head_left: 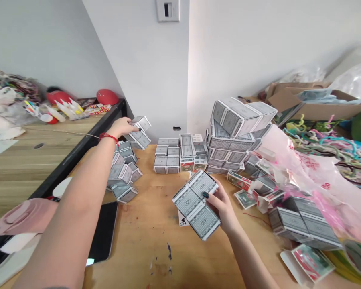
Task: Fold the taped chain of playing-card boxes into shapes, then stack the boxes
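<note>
My left hand [122, 127] reaches far forward and is closed on a grey patterned card box [140, 123], held at the top of a leaning pile of the same boxes [124, 170]. My right hand [221, 204] grips a block of three joined card boxes [196, 204] above the wooden table [156, 245]. A red cord circles my left wrist. A single playing card [183, 219] lies under the held block.
Stacks of card boxes stand at the back middle [180, 154] and in a tall heap to the right [237, 134]. Pink plastic bags [303, 172], loose red-printed cartons [311, 261], a dark tablet [104, 235] and cardboard boxes of coloured cords [319, 124] surround the work area.
</note>
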### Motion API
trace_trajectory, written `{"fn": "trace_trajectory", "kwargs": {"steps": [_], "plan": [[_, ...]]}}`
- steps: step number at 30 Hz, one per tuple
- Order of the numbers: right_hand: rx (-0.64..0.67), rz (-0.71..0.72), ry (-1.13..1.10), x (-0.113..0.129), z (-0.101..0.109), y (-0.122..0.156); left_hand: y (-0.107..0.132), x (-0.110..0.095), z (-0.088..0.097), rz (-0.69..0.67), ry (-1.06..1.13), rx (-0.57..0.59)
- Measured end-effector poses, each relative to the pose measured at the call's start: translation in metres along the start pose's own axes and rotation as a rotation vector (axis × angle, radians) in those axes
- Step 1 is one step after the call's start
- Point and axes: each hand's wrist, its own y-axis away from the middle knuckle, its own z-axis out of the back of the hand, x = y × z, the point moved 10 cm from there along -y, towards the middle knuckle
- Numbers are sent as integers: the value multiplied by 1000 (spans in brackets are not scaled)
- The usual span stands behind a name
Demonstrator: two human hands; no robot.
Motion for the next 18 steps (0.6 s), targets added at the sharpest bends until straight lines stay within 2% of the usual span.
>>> {"fn": "trace_trajectory", "kwargs": {"steps": [2,6,10,13,16,18], "plan": [[4,1,-4,1,-1,0,-7,-16,-5,-83,-32,42],[31,18,-18,4,-5,1,-10,-48,-52,-155,-81,314],[35,23,-11,3,-1,2,-13,-63,-72,-191,-54,365],[13,15,4,-1,4,2,-15,-52,-72,-181,-37,322],[8,3,-8,-2,3,2,-15,-28,-72,-105,-79,271],[23,-2,-14,-2,-2,1,-13,-13,-80,-49,-125,288]]}}
